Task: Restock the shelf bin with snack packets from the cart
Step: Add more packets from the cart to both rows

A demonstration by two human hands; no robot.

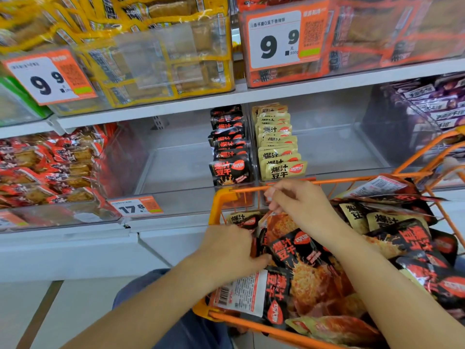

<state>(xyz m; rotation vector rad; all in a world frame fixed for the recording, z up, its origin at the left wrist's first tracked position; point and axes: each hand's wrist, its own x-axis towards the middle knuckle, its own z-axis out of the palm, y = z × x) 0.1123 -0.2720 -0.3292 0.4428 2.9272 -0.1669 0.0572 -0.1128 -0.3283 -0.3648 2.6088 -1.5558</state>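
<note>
Orange wire cart (pixel 222 197) at 4 o'clock, piled with black and beige dried-tofu snack packets, mostly unsorted. Left hand (pixel 227 248) at 6 o'clock, inside the cart's near-left corner, fingers curled round the edge of a black snack packet (pixel 294 250). Right hand (pixel 299 205) just above it toward 5 o'clock, fingers drawn together in a pinch on what looks like a packet's thin top edge; exact contact too blurred to confirm. Clear shelf bin (pixel 176 167) at centre, one shelf level beyond the cart rim: single row of black packets (pixel 230 147) standing upright against its right wall, remainder of the bin floor bare. Neighbouring bin (pixel 339 147) at 2 o'clock: one row of beige packets (pixel 276 144) against its left wall, otherwise likewise unfilled. Price tag (pixel 137 206) reading 17.8 at 9 o'clock on the bin front. Progress judged early: one row per bin placed, most stock left in the cart, several more rows needed.
</note>
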